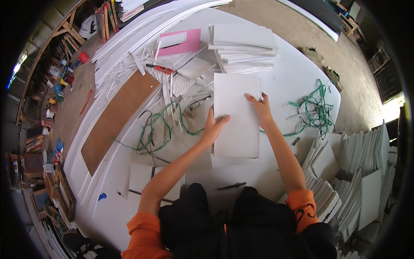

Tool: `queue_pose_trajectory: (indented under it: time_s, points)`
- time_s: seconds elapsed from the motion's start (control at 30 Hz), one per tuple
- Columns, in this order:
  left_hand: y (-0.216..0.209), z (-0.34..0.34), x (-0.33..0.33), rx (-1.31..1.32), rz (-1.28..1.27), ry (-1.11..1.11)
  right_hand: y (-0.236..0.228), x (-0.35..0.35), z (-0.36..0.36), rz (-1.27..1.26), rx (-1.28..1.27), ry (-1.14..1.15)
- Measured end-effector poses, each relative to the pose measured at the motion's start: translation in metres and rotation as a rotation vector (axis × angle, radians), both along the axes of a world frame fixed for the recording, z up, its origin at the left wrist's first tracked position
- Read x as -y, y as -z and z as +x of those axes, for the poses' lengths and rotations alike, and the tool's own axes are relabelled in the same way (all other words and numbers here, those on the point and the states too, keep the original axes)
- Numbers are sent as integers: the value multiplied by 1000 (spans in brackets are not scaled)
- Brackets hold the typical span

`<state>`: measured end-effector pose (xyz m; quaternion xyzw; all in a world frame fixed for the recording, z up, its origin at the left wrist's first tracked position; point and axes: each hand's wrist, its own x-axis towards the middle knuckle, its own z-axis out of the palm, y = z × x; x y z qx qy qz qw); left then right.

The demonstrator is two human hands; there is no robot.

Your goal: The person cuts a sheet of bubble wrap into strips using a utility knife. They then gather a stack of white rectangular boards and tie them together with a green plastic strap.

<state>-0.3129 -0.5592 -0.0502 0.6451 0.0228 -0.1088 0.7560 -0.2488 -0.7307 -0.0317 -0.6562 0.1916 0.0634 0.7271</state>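
Gripping a white panel (236, 129) between them near the clock's centre, the left hand (213, 128) is closed on its nine o'clock edge and the right hand (263, 109) on its two o'clock edge, thumbs on the face; the opposed hold presumably steadies it squarely. From where I stand, whether it is one sheet or several is hard to tell. A stack of similar panels (243, 38) sits at one o'clock, apparently within easy reach; a red tool (163, 69) lies at eleven among white offcuts (192, 68). The white work surface (297, 64) also bears a brown board (118, 121) at nine and tangled green cord (319, 107) at three. Beyond, shoes (312, 54) rest on the floor (355, 101) at two, and upright panel bundles (364, 151) crowd four o'clock.
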Motion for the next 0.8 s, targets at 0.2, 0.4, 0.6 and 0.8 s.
queue_pose_trajectory:
  time_s: [0.2,0.4,0.6,0.8]
  points:
    - [69,-49,13,61,492,-221,88,-5,-2,-725,275,-288]
    - [57,-40,-1,-28,1060,-133,107,-1,8,-1006,243,-329]
    - [36,90,-45,367,965,-288,35,81,127,-968,633,108]
    - [-17,249,-36,453,897,-309,-26,95,212,-852,460,39]
